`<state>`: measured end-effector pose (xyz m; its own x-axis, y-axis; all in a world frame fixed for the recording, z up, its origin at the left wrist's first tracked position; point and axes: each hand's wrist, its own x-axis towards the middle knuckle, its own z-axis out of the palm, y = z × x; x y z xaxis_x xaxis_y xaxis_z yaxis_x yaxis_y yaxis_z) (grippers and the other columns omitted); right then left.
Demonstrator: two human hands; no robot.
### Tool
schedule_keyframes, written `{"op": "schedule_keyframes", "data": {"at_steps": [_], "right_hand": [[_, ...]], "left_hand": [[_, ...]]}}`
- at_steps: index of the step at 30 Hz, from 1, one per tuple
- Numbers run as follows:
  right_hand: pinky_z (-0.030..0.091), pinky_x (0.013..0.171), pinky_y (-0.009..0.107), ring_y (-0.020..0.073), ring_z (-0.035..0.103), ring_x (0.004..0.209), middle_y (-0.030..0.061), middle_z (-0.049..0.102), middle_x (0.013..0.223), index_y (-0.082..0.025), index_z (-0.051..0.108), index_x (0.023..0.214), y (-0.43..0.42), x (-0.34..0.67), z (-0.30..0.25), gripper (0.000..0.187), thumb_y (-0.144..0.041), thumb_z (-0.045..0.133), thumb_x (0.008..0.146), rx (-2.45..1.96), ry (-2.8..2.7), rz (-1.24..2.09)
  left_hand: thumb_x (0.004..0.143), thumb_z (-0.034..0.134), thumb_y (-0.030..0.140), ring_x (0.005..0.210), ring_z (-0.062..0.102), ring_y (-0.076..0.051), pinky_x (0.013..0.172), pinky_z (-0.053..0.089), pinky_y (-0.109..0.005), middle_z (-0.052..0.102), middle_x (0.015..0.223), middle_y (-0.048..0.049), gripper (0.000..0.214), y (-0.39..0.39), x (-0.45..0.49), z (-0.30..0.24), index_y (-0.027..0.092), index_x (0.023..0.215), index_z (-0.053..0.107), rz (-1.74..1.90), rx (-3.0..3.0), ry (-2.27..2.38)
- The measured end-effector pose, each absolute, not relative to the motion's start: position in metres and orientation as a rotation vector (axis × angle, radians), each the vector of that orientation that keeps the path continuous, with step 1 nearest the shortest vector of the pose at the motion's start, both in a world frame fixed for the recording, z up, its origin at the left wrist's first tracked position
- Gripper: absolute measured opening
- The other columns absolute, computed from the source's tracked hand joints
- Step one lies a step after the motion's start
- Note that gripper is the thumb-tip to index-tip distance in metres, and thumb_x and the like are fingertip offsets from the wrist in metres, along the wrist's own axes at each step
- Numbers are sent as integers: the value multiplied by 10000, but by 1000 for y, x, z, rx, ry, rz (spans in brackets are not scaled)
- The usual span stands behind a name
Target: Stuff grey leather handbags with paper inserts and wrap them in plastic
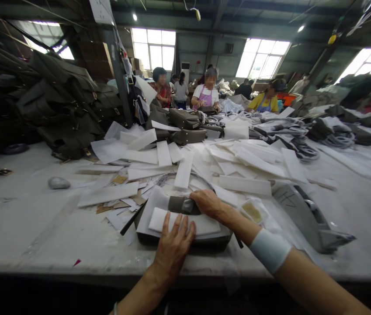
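In front of me a dark grey-brown handbag [185, 243] lies at the table's near edge. A white foam sheet [147, 214] covers much of its top, and a thicker white foam strip [208, 224] rests across that. My left hand [175, 238] presses flat on the strip, fingers spread. Beyond it, my right hand [206, 202] has its fingers pinched together beside a dark tab [180, 204] with a shiny, lighter end; what exactly they grip is hidden. A thin wrapped handle [205, 180] arcs behind the right hand.
Loose foam strips [251, 184] and paper scraps litter the table beyond the bag. A grey tape dispenser [303, 214] stands at right, near a clear packet [253, 212]. Stacked bags [70, 100] rise at left. Several people work across the table.
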<state>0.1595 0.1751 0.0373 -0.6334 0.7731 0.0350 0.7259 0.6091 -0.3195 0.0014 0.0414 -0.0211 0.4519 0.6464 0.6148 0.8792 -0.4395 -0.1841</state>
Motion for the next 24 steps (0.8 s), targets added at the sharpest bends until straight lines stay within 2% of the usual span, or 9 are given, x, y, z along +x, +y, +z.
{"op": "schedule_keyframes", "data": {"at_steps": [3,6,8,11,13,16,17,21,24], "right_hand": [[491,798,299,220,688,868,90,750,913,-144,726,965,180,178,36,253,-139,488,881,-1301,-2510,506],[509,760,268,188,685,847,56,751,916,-132,716,1019,181,199,36,332,-258,417,945,-1301,-2381,617],[522,755,268,184,683,847,50,752,930,-133,718,1016,177,213,35,351,-311,424,945,-1240,-2291,733],[525,779,293,189,676,815,35,748,873,-171,741,923,161,228,32,281,-331,511,909,-1121,-2216,827],[512,852,323,193,676,815,24,741,831,-203,745,869,148,233,30,239,-314,536,907,-1078,-2298,737],[460,977,368,200,683,856,30,745,842,-224,736,885,137,231,31,223,-270,522,925,-1037,-2403,520],[466,962,360,199,683,856,36,746,851,-223,731,893,138,228,33,222,-265,516,930,-1054,-2382,474],[493,743,277,182,678,762,39,744,815,-211,726,878,149,218,44,228,-279,517,939,-1251,-2163,451],[478,735,276,188,683,761,40,754,817,-216,743,868,154,223,49,209,-264,544,913,-1301,-2214,433]], "left_hand": [[978,392,181,1237,546,-275,1127,335,-467,671,1181,-136,291,47,9,-25,107,1113,640,-535,-2237,-1155],[965,383,133,1236,556,-245,1103,373,-392,639,1248,-146,274,52,12,-34,98,1079,629,-531,-2315,-1128],[952,377,102,1213,570,-235,1096,380,-391,625,1269,-159,279,53,12,-36,96,1098,614,-524,-2368,-1159],[939,372,92,1185,585,-245,1084,390,-405,631,1242,-181,329,53,12,-33,75,1197,576,-529,-2414,-1221],[942,370,105,1174,592,-255,1071,401,-415,640,1220,-177,379,52,13,-30,76,1283,534,-553,-2413,-1240],[948,373,128,1171,596,-276,1058,415,-436,648,1215,-160,406,50,15,-29,102,1325,520,-578,-2377,-1238],[947,376,134,1174,595,-282,1058,416,-443,648,1220,-158,404,50,16,-30,109,1320,530,-583,-2366,-1233],[921,383,104,1210,573,-275,1070,417,-457,635,1259,-150,441,48,14,-37,129,1335,535,-617,-2349,-1219],[890,384,63,1248,546,-261,1074,423,-449,613,1315,-135,485,48,13,-40,148,1343,538,-667,-2359,-1230]]}}
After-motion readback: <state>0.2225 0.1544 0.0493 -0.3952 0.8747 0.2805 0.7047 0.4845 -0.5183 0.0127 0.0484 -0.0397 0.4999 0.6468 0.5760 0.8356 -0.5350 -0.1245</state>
